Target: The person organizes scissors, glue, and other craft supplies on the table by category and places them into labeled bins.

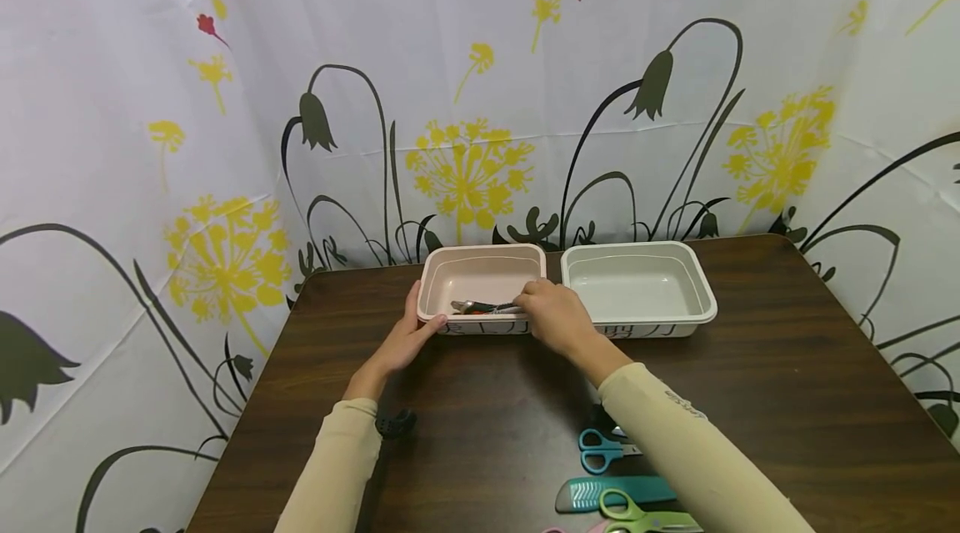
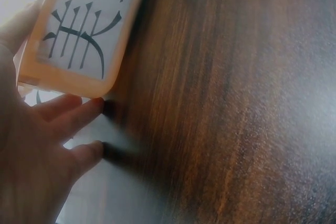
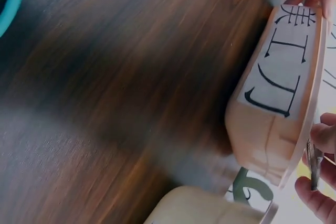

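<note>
Near the back of the table, the pink bin (image 1: 480, 261) has a label with black characters on its front wall. Small metal and dark tools (image 1: 480, 308), with some orange, lie inside along the front. At the bin's left end, my left hand (image 1: 401, 341) touches the corner with its thumb by the front rim; its fingers look fairly straight and spread in the left wrist view. Over the right end, my right hand (image 1: 558, 316) pinches a slim silver metal tool (image 3: 314, 166) between thumb and fingers; its exact kind I cannot tell.
A white bin (image 1: 637, 287) stands just right of the pink one. Nearer, by my right sleeve, lie blue scissors (image 1: 596, 451), a teal-handled tool (image 1: 592, 495) and green scissors (image 1: 630, 516). A flowered curtain (image 1: 465, 99) hangs behind the wooden table (image 1: 480, 416).
</note>
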`<state>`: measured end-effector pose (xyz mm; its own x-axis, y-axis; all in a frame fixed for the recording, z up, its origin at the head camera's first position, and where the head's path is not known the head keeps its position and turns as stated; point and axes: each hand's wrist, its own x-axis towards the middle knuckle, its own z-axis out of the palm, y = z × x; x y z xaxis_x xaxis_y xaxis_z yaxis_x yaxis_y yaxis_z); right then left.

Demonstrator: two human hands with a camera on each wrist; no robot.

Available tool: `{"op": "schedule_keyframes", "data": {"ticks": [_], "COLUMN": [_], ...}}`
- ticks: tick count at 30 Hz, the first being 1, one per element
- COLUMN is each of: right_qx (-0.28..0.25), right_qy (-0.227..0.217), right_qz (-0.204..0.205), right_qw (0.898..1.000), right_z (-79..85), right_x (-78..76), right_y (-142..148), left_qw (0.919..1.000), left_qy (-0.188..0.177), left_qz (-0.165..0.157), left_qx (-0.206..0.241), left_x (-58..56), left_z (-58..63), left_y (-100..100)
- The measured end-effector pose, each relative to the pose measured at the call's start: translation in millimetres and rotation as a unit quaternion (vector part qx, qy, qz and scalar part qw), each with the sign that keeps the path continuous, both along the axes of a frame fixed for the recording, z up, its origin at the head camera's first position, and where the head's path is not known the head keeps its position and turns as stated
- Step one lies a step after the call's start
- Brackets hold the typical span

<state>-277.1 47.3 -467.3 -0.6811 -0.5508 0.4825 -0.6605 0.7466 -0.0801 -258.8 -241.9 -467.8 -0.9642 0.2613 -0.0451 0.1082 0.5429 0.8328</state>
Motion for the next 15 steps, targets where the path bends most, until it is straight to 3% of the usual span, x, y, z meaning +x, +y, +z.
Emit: {"op": "schedule_keyframes", "data": {"ticks": [5, 12, 15], "right_qx": [0.010, 0.006, 0.007], "right_qy": [-0.054, -0.102, -0.113], "right_qz": [-0.004, -0.009, 0.005], "right_qw": [0.998, 0.995, 0.994], "right_z": [1.4, 0.5, -3.6], "right_x": [-3.4, -7.2, -7.3], "right_y": [-9, -19, -24], "left_qw": [0.9999, 0.9998, 0.9995], "left_qy": [-0.011, 0.004, 0.016], "left_qz": [0.007, 0.020, 0.024], "left_qx": [-0.004, -0.003, -0.010], "left_x": [-3.1, -19.8, -21.5], "left_z": [-3.5, -36.2, -42.5], "left_y": [-2, -11, -12]}}
